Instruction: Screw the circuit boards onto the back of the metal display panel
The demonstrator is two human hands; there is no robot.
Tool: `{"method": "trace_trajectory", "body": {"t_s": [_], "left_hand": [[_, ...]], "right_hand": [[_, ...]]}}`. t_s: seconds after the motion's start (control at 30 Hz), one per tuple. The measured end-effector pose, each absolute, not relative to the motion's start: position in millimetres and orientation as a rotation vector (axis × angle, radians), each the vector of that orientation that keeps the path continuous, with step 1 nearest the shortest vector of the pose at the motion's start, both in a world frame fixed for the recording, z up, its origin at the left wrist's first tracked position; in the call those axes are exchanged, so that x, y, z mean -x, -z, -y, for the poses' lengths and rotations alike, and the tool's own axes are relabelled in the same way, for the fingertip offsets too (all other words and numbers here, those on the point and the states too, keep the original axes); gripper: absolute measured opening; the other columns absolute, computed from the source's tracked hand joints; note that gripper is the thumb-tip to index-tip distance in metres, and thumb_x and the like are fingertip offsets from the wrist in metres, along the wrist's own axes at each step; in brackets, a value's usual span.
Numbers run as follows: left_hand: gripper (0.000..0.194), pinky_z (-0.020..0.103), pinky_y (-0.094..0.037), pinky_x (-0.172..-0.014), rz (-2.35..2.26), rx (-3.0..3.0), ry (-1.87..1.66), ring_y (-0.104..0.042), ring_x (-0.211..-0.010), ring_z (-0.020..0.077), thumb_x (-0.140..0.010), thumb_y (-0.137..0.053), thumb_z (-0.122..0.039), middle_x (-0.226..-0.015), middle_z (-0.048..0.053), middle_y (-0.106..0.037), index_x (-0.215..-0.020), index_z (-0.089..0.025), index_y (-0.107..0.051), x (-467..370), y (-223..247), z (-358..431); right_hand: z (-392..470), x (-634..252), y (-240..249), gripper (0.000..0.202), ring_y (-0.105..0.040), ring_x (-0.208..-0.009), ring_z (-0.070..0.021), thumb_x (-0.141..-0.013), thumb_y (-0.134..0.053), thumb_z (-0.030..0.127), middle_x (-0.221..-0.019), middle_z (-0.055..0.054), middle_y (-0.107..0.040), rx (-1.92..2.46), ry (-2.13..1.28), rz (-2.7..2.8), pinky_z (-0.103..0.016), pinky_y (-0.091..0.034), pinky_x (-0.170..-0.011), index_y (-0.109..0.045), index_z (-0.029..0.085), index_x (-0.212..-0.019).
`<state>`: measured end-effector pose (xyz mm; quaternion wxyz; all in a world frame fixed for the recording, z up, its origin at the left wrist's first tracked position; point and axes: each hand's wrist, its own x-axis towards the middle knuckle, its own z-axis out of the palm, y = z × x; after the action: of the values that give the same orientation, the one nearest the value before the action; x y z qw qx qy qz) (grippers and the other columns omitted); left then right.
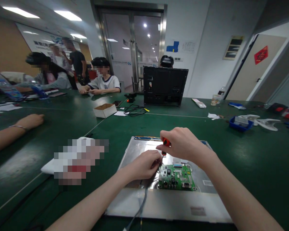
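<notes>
A silver metal panel point(168, 205) lies flat in front of me, with a green circuit board point(177, 176) on its middle. My right hand point(179, 144) is closed around a red and black screwdriver point(166, 141), held upright with its shaft pointing down near the board's upper left corner. Beside the shaft, my left hand point(150, 163) has its fingers pressed together at the board's left edge; what they pinch, if anything, is hidden. A dark cable point(144, 202) runs from under the left hand towards the panel's front edge.
On the green table point(115, 131) are a white box point(104, 110), black cables point(136, 110), a blue tray point(240, 123), white plastic parts point(267, 123) and a partly blurred white item point(49, 166). A black monitor point(165, 85) stands opposite. Another person's arm point(16, 131) rests at left; people sit beyond.
</notes>
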<state>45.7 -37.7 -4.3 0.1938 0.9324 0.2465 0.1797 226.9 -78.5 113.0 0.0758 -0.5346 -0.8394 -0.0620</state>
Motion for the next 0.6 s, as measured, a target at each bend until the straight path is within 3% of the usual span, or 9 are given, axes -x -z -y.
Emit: {"method": "trace_trajectory", "body": {"t_s": [0.17,0.33,0.4,0.6], "left_hand": [[0.010,0.029,-0.041,-0.067,-0.686,-2.608,-0.493,-0.055,-0.072,0.0183,-0.084,-0.052,-0.010,-0.082,0.004,-0.063,-0.081,-0.018,-0.056,-46.1,4.8,36.6],[0.011,0.029,-0.042,-0.069,-0.669,-2.587,-0.451,-0.058,-0.077,0.0195,-0.085,-0.052,-0.009,-0.085,0.005,-0.064,-0.084,-0.018,-0.058,-46.4,7.9,33.6],[0.010,0.029,-0.042,-0.068,-0.680,-2.583,-0.449,-0.058,-0.076,0.0192,-0.085,-0.053,-0.009,-0.084,0.005,-0.064,-0.084,-0.018,-0.057,-46.3,7.7,33.9],[0.010,0.029,-0.042,-0.068,-0.701,-2.600,-0.470,-0.058,-0.076,0.0193,-0.087,-0.050,-0.012,-0.084,0.005,-0.065,-0.082,-0.018,-0.057,-46.3,5.0,36.7]], "right_hand": [[80.6,-226.3,-112.4,0.030,-0.062,-0.064,-0.0183,-0.093,-0.063,0.049,-0.073,-0.006,-0.070,1.643,0.235,2.482,-0.030,-0.018,-0.054,-0.068,0.020,-0.091],[83.6,-232.0,-112.0,0.023,-0.063,-0.076,-0.0173,-0.083,-0.065,0.022,-0.097,-0.006,-0.072,1.396,0.030,2.517,-0.028,-0.025,-0.057,-0.061,0.018,-0.106],[83.0,-233.1,-111.6,0.027,-0.061,-0.075,-0.0157,-0.080,-0.061,0.014,-0.097,-0.004,-0.071,1.374,-0.027,2.526,-0.027,-0.026,-0.058,-0.059,0.018,-0.107],[83.7,-229.4,-113.5,0.015,-0.058,-0.069,-0.0143,-0.084,-0.060,0.016,-0.086,-0.002,-0.072,1.481,-0.002,2.524,-0.027,-0.024,-0.056,-0.059,0.020,-0.099]]}}
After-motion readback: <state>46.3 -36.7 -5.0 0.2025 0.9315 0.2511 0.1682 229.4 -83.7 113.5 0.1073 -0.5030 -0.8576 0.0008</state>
